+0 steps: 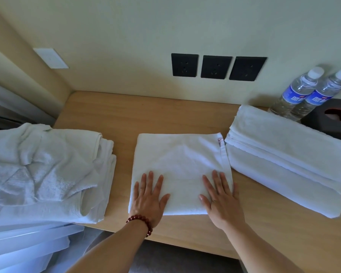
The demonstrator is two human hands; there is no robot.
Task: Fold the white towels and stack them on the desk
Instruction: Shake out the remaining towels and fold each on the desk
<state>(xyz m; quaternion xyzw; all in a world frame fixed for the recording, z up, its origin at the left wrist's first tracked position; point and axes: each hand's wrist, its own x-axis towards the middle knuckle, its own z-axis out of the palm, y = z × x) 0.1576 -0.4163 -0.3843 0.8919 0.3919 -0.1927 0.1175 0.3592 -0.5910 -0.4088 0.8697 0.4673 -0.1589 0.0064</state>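
A folded white towel [180, 158] lies flat in the middle of the wooden desk [126, 117]. My left hand [149, 198] rests palm down on its near left part, fingers spread. My right hand [220, 198] presses flat on its near right part, fingers spread too. To the right sits a stack of folded white towels [287, 154]. On the left lies a rumpled heap of white towels [43, 170], partly hanging over the desk's edge.
Two water bottles [307, 93] stand at the back right beside a dark tissue box [335, 119]. Three black wall sockets [217, 67] sit above the desk. A translucent plastic bin [24, 247] is below the heap at lower left.
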